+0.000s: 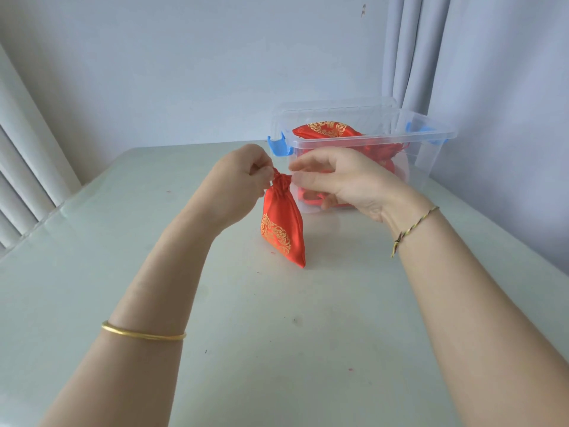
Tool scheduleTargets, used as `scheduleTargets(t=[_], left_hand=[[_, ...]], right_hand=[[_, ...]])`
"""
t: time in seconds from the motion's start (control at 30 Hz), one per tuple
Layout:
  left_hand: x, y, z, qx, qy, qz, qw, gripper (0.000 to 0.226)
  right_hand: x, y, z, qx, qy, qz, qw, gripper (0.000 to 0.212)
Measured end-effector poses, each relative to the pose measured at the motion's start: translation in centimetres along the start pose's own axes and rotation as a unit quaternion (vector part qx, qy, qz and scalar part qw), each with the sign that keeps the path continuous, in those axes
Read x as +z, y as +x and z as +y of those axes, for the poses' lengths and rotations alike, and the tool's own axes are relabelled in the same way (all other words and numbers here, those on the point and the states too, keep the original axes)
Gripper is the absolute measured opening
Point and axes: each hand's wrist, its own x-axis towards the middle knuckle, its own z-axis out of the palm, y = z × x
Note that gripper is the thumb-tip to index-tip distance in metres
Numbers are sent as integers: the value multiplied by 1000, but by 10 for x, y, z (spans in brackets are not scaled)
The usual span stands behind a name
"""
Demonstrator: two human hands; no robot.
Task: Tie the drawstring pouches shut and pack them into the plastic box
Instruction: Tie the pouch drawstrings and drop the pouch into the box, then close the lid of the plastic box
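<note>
A red satin drawstring pouch (281,229) with a gold pattern hangs above the table, its neck gathered tight. My left hand (243,177) pinches the neck from the left. My right hand (338,180) pinches it from the right, fingers closed on the cord. Just behind stands the clear plastic box (431,140) with blue latches. Inside it lie other red pouches (326,131), one on top showing its gold pattern.
The pale green table (246,334) spreads out in front of me. A wall and a curtain (412,57) stand behind the box. A radiator-like ribbed panel (21,167) lines the left edge.
</note>
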Motion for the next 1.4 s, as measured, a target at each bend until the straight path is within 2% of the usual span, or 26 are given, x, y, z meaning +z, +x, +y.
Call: scheduleTargets(t=[0.1, 0.2, 0.3, 0.4, 0.53, 0.63, 0.67, 0.73, 0.77, 0.8, 0.87, 0.93, 1.0, 1.03, 1.13, 1.27, 1.33, 1.4], left_hand=[[1, 0, 4, 11, -33, -3, 999, 16], [2, -1, 8, 7, -63, 20, 998, 10], [-3, 5, 12, -12, -93, 55, 994, 13], [-10, 24, 23, -26, -110, 86, 990, 14], [-15, 51, 36, -36, -121, 96, 987, 14], [-14, 67, 42, -42, -115, 86, 989, 16], [-12, 72, 42, -44, -112, 83, 989, 16], [-8, 82, 40, -48, -97, 80, 991, 17], [-6, 86, 37, -50, -83, 81, 992, 17], [-4, 93, 35, -51, -64, 86, 993, 19], [-1, 110, 30, -47, -15, 99, 994, 26], [3, 133, 26, -36, 42, 109, 993, 33], [9, 157, 21, -41, 102, 98, 989, 40], [12, 167, 19, -58, 131, 84, 986, 43], [23, 192, 9, -116, 192, 13, 975, 53], [37, 208, 0, -136, 194, -65, 969, 50], [42, 214, 0, -126, 174, -59, 975, 44], [43, 220, -1, -120, 145, -14, 982, 36]], right_hand=[[13, -1, -9, -41, -128, 0, 991, 14], [15, -5, -14, -46, -137, 23, 989, 4], [-4, -7, -22, -39, -49, 49, 997, 7], [-36, 3, -41, -48, 62, 118, 990, 16], [-76, 37, -63, -59, 199, 221, 953, 22], [-97, 67, -54, -14, 253, 256, 933, 23], [-100, 77, -45, 16, 212, 258, 942, 21], [-106, 92, -25, 84, -36, 248, 965, 18], [-107, 93, -18, 115, -186, 224, 950, 24], [-108, 95, -13, 131, -311, 207, 918, 31], [-115, 93, -13, 147, -406, 177, 885, 38], [-126, 96, -13, 147, -421, 157, 881, 37], [-140, 100, -12, 127, -409, 187, 884, 17], [-146, 100, -11, 112, -398, 215, 885, 15], [-165, 100, -5, 81, -383, 277, 878, 32], [-180, 99, 8, 81, -368, 328, 866, 23], [-186, 100, 17, 90, -355, 351, 862, 18], [-191, 99, 24, 88, -352, 361, 859, 23]])
